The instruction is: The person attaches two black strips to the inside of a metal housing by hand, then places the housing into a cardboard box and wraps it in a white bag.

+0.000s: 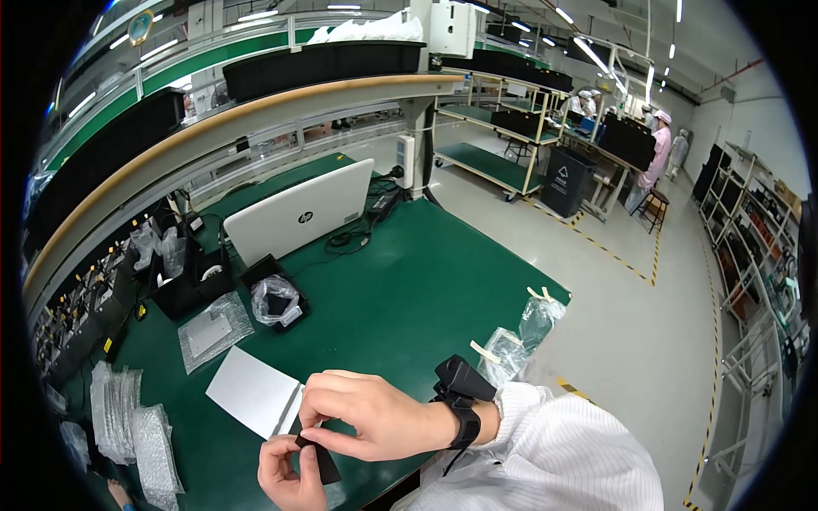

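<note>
Over the near edge of the desk (426, 272), the left hand (288, 479) and the right hand (362, 416) are clamped on a thin dark piece (325, 467). A white panel (253, 390) lies just beside them; a laptop (294, 217) stands toward the far edge.

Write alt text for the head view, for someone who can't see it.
A person's left grip and right grip pinch a flat dark piece over a green table, beside a flat white object. Farther back stands a white laptop; bubble wrap lies left.

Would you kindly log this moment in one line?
left hand: holds dark piece; right hand: pinches dark piece; nearby: white flat item
</note>
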A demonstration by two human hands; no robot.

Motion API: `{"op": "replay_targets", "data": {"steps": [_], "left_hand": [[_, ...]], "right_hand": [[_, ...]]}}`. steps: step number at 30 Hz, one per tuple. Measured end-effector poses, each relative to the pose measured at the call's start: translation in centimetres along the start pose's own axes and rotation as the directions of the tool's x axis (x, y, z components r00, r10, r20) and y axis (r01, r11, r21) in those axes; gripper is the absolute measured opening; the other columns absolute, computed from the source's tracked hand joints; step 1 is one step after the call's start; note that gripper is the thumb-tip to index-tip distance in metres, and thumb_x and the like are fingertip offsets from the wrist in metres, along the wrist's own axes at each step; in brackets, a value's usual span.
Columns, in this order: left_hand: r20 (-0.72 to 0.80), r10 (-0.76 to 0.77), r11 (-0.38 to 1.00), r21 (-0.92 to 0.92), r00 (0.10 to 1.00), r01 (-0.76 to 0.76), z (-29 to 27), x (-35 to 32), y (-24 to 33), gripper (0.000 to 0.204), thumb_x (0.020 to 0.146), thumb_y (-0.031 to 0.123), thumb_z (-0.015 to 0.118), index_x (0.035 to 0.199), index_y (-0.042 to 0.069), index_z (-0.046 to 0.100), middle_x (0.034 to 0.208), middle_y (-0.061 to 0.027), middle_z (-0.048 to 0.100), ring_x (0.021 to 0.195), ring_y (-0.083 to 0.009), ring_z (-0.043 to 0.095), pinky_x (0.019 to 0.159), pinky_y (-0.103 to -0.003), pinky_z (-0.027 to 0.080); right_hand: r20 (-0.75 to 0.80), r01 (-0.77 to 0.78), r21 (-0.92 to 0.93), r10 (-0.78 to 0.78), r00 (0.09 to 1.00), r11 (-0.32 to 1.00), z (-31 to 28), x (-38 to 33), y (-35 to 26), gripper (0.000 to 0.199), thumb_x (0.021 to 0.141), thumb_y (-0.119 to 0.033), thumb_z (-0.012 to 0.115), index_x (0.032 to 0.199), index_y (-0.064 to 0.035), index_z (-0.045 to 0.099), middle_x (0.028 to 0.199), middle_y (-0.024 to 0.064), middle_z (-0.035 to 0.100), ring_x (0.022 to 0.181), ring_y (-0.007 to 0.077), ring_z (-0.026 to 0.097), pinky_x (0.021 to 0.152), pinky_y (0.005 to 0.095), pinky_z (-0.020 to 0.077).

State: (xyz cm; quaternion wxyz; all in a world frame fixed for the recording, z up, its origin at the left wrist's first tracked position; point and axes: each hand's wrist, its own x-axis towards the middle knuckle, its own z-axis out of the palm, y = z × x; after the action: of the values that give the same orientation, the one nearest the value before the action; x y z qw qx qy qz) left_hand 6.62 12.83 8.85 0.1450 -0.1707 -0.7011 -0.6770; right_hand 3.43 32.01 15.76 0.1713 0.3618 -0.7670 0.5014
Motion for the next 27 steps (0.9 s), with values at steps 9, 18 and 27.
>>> {"op": "replay_targets", "data": {"steps": [9, 18, 27], "left_hand": [[-0.12, -0.169, 0.962, 0.198, 0.978, 0.19, -9.4, -0.9, -0.5, 0.012, 0.092, -0.003, 0.068, 0.099, 0.001, 0.06, 0.089, 0.0024, 0.056, 0.078, -0.004, 0.05, 0.069, -0.019, 0.042], [-0.076, -0.407, 0.859, 0.308, 0.91, 0.41, -17.4, 7.5, -5.9, 0.009, 0.093, 0.004, 0.067, 0.09, 0.001, 0.06, 0.078, 0.0035, 0.06, 0.068, -0.0031, 0.053, 0.06, -0.021, 0.043], [0.143, -0.455, 0.847, 0.374, 0.879, 0.378, -17.5, 5.9, -10.3, 0.019, 0.095, 0.017, 0.065, 0.093, -0.002, 0.066, 0.076, -0.0078, 0.067, 0.066, -0.0133, 0.058, 0.062, -0.03, 0.047]], "right_hand": [[-0.097, 0.064, -0.309, -0.098, 0.99, 0.949, 4.3, 4.3, 4.7, 0.05, 0.086, -0.017, 0.074, 0.128, -0.0004, 0.053, 0.118, 0.0178, 0.06, 0.102, 0.0366, 0.061, 0.089, 0.0406, 0.051], [0.487, -0.708, 0.402, 0.519, 0.702, 0.58, 7.0, 4.7, 11.8, 0.063, 0.101, -0.025, 0.061, 0.149, 0.004, 0.033, 0.139, 0.0125, 0.054, 0.124, 0.0164, 0.052, 0.107, 0.0298, 0.0389], [0.618, -0.81, 0.485, 0.526, 0.585, 0.331, 9.2, 5.1, 13.4, 0.066, 0.093, -0.025, 0.07, 0.145, 0.0025, 0.04, 0.128, 0.0107, 0.063, 0.113, 0.0157, 0.063, 0.098, 0.0299, 0.0494]]}}
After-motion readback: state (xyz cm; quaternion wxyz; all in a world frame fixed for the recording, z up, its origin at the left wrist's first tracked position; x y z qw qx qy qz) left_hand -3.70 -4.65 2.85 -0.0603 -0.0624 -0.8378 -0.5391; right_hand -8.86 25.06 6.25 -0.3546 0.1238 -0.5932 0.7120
